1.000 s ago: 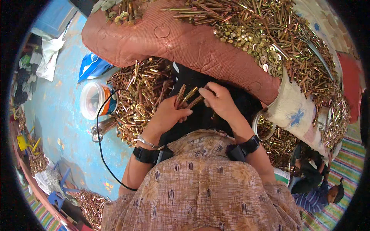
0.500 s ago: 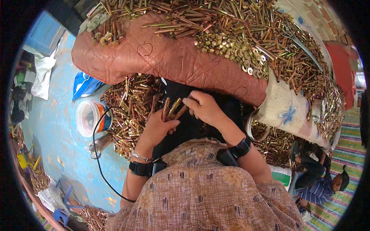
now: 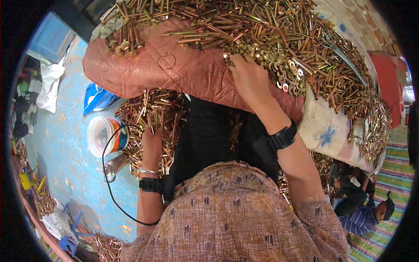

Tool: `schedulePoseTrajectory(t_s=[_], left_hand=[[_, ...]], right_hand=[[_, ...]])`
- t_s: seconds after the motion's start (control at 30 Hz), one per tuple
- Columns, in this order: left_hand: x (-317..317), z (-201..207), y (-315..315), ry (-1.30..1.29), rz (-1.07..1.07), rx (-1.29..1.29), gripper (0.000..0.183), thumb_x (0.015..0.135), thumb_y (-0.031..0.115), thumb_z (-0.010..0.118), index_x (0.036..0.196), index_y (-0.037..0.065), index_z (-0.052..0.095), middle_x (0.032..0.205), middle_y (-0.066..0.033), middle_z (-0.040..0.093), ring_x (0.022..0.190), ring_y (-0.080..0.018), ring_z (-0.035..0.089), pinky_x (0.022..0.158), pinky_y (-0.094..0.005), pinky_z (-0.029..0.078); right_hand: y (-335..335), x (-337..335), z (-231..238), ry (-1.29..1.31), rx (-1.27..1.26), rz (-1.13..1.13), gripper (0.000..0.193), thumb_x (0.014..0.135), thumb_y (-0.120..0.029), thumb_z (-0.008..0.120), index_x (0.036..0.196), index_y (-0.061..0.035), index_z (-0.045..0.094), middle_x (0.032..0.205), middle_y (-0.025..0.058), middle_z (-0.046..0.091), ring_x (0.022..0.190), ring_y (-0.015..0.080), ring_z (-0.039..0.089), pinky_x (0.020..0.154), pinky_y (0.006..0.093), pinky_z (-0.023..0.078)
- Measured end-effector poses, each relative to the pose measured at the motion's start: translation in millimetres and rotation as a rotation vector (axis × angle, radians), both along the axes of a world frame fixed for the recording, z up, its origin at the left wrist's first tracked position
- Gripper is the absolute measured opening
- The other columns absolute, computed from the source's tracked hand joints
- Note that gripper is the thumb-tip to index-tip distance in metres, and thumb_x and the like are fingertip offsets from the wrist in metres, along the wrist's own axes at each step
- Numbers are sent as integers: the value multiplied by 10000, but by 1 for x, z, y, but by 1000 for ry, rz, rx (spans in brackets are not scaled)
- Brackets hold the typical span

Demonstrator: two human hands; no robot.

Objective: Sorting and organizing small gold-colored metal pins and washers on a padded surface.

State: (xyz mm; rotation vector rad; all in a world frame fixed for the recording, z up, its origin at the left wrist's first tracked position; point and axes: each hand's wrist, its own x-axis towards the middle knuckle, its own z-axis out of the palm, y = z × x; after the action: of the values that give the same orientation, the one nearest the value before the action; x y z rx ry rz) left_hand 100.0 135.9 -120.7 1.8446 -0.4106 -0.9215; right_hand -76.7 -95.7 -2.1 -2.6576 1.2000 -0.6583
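Note:
My right hand [image 3: 250,82] reaches over the edge of a red quilted cloth [image 3: 192,65] into a pile of small brassy nuts [image 3: 261,56]. Its fingers are bent and closed at the near side of the nuts; what lies between the fingertips is hidden. Lower and to the left, my left hand [image 3: 152,142] rests at a heap of brassy metal bolts and sleeves [image 3: 150,107]. Its fingers are partly buried among those pieces, so their pose is unclear. Flat washers [image 3: 283,78] lie right of the nuts, close to my right hand.
Long metal sleeves [image 3: 205,26] cover the far worktop, with a grey-handled tool [image 3: 349,65] at right. A clear plastic bucket [image 3: 99,135] and a glass jar [image 3: 114,168] stand left. A black cable [image 3: 107,174] loops to my left wrist. Another person [image 3: 362,214] sits lower right.
My right hand has moved up and away from my lap to the nuts. My left hand, which held several metal sleeves, has gone left to the heap; those sleeves no longer show in it.

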Motion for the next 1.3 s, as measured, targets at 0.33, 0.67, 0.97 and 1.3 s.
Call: schedulePoseTrajectory(t_s=[0.33, 0.67, 0.97, 1.3], left_hand=[[4, -1, 10, -70, 30, 130, 175, 794, 46, 517, 947, -18, 571, 756, -127, 635, 638, -183, 614, 514, -299, 473], [-29, 57, -15, 325, -113, -13, 173, 874, 213, 509, 907, 45, 536, 662, -49, 596, 478, -49, 414, 412, -182, 316], [-59, 79, -23, 569, -296, -114, 187, 874, 198, 523, 942, 23, 524, 669, -58, 579, 500, -55, 421, 381, -175, 307], [-55, 95, -17, 509, -394, 15, 167, 853, 191, 540, 908, 34, 555, 641, -23, 528, 488, -53, 434, 380, -178, 313]], right_hand=[[29, -15, -6, -405, 115, 44, 147, 776, -103, 597, 883, -25, 531, 803, 136, 568, 737, 274, 567, 660, 338, 447], [78, -25, -22, -764, 1332, 168, 109, 826, -70, 550, 922, -19, 554, 755, 29, 541, 635, 78, 470, 556, 212, 384], [82, -35, -34, -746, 1233, 167, 127, 815, -57, 566, 925, 5, 553, 766, 46, 565, 634, 85, 487, 567, 214, 390], [90, -20, -27, -622, 1139, 181, 175, 792, -81, 593, 949, -5, 574, 768, 16, 558, 641, 78, 483, 556, 222, 399]])
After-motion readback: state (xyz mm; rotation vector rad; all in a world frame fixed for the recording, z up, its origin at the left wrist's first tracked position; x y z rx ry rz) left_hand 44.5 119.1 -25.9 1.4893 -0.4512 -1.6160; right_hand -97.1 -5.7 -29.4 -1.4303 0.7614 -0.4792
